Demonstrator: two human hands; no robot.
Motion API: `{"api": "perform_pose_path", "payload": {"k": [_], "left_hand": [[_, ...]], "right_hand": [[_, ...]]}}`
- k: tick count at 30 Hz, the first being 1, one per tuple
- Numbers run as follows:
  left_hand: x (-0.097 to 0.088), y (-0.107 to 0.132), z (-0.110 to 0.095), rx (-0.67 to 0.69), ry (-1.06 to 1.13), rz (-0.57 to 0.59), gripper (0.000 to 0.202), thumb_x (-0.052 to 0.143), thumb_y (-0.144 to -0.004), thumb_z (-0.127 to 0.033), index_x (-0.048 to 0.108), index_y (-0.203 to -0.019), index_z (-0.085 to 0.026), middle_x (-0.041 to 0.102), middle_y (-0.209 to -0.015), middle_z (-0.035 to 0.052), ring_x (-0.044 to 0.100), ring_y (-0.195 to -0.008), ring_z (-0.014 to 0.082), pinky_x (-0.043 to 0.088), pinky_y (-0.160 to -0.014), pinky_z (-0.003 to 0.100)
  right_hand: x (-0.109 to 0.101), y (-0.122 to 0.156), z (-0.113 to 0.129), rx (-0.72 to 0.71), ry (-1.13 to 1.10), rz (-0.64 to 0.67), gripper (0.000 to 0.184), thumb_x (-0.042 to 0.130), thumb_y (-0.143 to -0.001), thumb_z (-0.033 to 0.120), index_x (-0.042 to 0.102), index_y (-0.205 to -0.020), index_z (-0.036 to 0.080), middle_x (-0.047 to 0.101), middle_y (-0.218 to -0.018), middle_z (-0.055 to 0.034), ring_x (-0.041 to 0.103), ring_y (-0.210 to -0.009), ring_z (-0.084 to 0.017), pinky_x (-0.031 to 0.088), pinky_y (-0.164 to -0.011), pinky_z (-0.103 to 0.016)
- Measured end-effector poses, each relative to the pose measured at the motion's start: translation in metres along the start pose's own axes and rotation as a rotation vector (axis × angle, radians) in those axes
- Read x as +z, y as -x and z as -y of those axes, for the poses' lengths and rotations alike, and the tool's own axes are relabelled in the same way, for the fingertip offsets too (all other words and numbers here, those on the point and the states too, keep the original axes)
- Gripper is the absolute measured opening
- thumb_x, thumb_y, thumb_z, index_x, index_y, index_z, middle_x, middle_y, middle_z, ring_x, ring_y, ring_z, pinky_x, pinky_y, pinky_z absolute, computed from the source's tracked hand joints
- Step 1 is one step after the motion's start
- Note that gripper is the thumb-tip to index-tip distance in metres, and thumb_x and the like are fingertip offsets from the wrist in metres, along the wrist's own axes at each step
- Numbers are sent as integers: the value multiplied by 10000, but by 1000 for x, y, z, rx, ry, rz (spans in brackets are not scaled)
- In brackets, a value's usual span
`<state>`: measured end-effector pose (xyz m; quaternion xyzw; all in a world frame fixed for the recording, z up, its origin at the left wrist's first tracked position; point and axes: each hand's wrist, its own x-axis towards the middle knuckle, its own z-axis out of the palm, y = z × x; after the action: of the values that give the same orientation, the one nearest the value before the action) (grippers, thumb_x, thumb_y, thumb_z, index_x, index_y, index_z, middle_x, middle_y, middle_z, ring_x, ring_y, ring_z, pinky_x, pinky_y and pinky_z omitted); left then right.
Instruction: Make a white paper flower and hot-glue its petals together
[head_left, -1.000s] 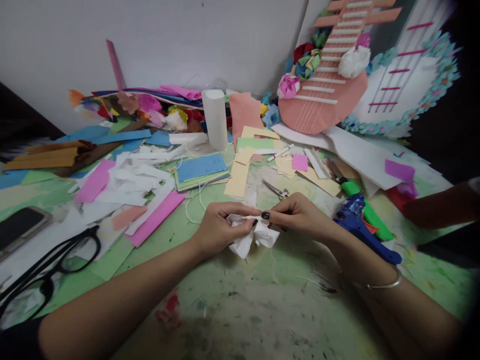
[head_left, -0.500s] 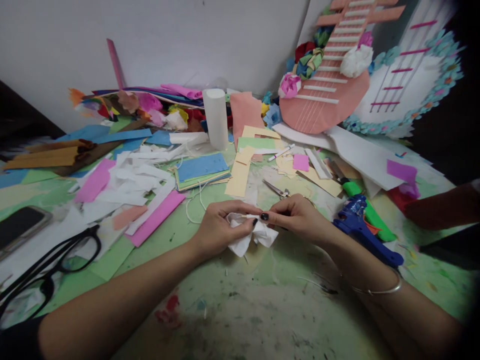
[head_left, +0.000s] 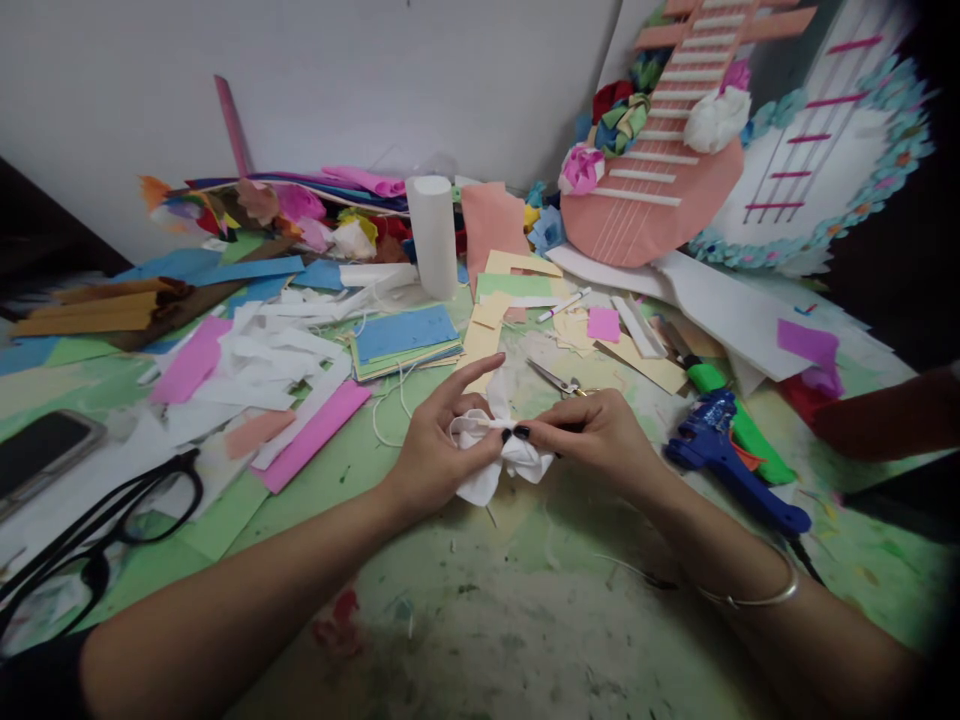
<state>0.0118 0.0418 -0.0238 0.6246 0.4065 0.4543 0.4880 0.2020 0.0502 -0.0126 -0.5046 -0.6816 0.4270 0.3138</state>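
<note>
A white paper flower (head_left: 480,484) with folded petals is held between my two hands above the table. My left hand (head_left: 435,445) pinches it with the thumb across its near side, while the index finger stretches up and away. The thumb and fingers of my right hand (head_left: 592,430) are closed on its right side, the two thumb tips nearly meeting at its middle. Scissors (head_left: 559,380) lie just beyond my right hand. A blue glue gun (head_left: 731,465) rests to the right of that hand.
White paper strips (head_left: 262,355), pink strips, glasses (head_left: 97,550) and a phone (head_left: 45,460) lie on the left. A blue-topped paper stack (head_left: 405,335) and a white roll (head_left: 433,240) stand beyond my hands. Paper guitars (head_left: 652,215) lean at the back right.
My left index finger has lifted off the flower and points upward. The right thumb has shifted slightly left toward the left thumb, and a petal now shows upright between the hands.
</note>
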Motion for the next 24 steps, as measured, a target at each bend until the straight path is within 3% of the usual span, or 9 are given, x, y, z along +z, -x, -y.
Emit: {"api": "perform_pose_path", "payload": {"k": [8,12,14,17,21,24], "left_hand": [[-3,-3,2,-119,110,34,676,639,-699,-150,420,-1336,-207,583,-710,-23,447,-483,63,326,-433,177],[-8,-4,9,-136,247,58,474,667,-739,-257,498,-1177,-193,614,-724,-10,513,-509,78,360,-446,180],[-11,-6,11,-107,220,38,290,677,-754,-306,572,-985,-166,643,-752,20,581,-597,108,423,-515,202],[-15,-10,9,-10,77,31,184,720,-728,-296,630,-765,-140,676,-804,56,630,-747,149,488,-653,243],[-19,-15,4,164,0,51,97,746,-703,-217,671,-702,-156,697,-846,55,638,-876,164,497,-796,280],[-21,-17,5,192,19,61,70,751,-700,-179,687,-680,-160,682,-802,36,624,-816,133,484,-770,253]], "right_hand": [[2,2,0,-119,125,-45,351,625,-804,427,758,-655,138,573,-522,-24,399,-501,-73,247,-460,-244],[1,1,-1,-159,216,-28,356,620,-811,445,770,-707,140,582,-512,-18,407,-485,-67,253,-462,-241],[0,1,-2,-148,251,4,361,622,-807,457,770,-710,143,589,-511,-16,408,-479,-65,259,-464,-239],[0,0,-2,-109,289,59,384,613,-808,475,762,-690,142,583,-500,-12,382,-464,-60,249,-458,-242],[1,0,0,-85,301,82,382,604,-812,467,754,-673,144,561,-485,-3,355,-460,-55,241,-458,-242],[1,0,1,-92,304,96,384,600,-812,463,745,-654,144,548,-479,2,352,-462,-53,240,-465,-240]]}}
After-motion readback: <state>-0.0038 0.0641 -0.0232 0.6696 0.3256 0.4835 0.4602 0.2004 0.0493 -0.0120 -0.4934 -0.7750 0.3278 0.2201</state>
